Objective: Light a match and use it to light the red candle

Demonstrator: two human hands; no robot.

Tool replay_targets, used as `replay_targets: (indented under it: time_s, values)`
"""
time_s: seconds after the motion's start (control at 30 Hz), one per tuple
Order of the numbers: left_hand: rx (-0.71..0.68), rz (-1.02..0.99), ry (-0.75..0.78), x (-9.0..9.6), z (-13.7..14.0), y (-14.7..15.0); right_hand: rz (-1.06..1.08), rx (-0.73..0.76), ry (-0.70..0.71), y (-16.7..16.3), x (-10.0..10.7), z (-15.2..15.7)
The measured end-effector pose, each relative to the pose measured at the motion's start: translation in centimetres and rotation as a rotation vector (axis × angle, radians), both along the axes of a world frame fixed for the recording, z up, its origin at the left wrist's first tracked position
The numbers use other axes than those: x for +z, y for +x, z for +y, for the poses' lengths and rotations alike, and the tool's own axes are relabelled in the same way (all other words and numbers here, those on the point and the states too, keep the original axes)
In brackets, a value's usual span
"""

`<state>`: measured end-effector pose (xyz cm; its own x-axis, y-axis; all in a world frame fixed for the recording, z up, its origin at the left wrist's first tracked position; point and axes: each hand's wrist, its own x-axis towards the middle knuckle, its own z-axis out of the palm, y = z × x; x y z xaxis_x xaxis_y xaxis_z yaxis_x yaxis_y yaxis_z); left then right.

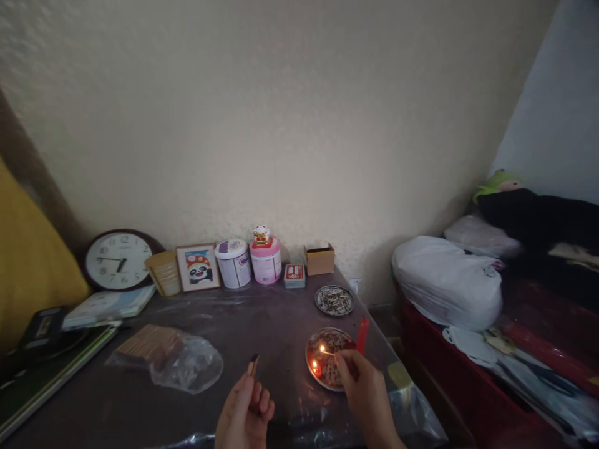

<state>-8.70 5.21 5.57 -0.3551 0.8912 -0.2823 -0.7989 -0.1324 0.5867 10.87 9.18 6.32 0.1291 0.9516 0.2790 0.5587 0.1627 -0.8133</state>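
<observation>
This place is looking like a room in a home. At twelve o'clock, a beige wall (290,112) is rising behind a plastic-covered bench (253,330). Toward nine o'clock, a round clock (112,269), a framed panda picture (198,268) and a lucky-cat figurine (261,235) are standing. Toward three o'clock, a full white bag (447,280) is lying, and a green-hooded doll (508,185) is showing above dark cloth (538,218).
</observation>
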Motion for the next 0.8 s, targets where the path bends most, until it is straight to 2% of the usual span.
replay_targets:
  time_s: [0.13, 0.33, 0.47, 0.6, 0.8]
  values:
    - [-0.051, -0.014, 0.010, -0.8, 0.2, -0.4, 0.068, -0.039, 0.021, 0.0, 1.1, -0.1]
    - [-0.061, -0.022, 0.004, -0.9, 0.4, -0.4, 0.369, 0.113, 0.005, 1.0, 1.8, -0.3]
    - [-0.083, -0.017, -0.016, -1.0, 0.5, -0.5, 0.478, 0.144, -0.040, 1.8, 2.2, -0.7]
    - [-0.100, -0.029, -0.052, -1.0, 0.8, -0.5, 0.556, 0.142, -0.054, 2.2, 3.1, -1.2]
    - [-0.178, -0.027, -0.077, -1.8, 1.1, -1.1, 0.594, 0.068, 0.046, 3.1, 4.7, -1.9]
